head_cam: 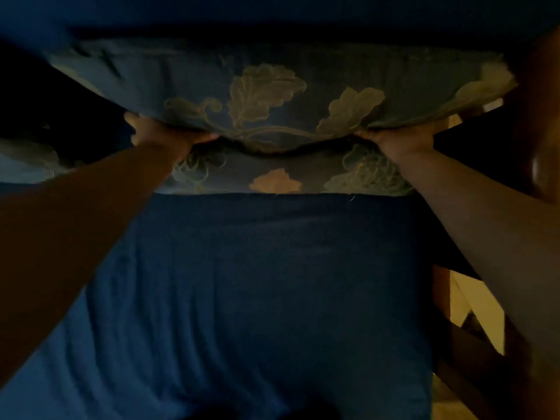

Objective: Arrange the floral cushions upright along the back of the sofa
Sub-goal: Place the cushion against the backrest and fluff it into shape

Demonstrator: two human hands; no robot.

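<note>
The scene is dim. A blue floral cushion [272, 95] with pale leaf shapes stretches across the upper part of the view, against the dark sofa back [272, 13]. My left hand [157, 131] grips its lower edge on the left, and my right hand [400, 140] grips the same edge on the right. Directly beneath it lies a second floral cushion [278, 174], flat at the rear of the seat. Part of another floral cushion [27, 159] shows at the far left, behind my left forearm.
The blue sofa seat [257, 298] fills the lower middle of the view. A wooden armrest [536, 147] stands on the right, with pale floor [475, 301] below it.
</note>
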